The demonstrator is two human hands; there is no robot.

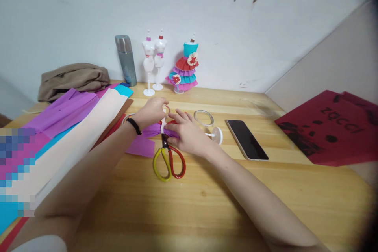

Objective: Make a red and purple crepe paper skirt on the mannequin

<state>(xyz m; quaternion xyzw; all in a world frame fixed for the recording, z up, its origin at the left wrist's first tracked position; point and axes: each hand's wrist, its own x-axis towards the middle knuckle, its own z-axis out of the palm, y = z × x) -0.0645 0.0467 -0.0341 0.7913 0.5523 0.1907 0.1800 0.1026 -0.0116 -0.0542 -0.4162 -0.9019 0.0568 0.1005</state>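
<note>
Now both hands (171, 124) curled around purple paper (153, 129).

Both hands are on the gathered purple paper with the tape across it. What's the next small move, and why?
Probably press the white tape strip down around the pinched middle of the purple crepe paper. The left hand and right hand both grip the gathered bundle, and the strip looks only partly wrapped. The scissors lie unused just below.
</note>
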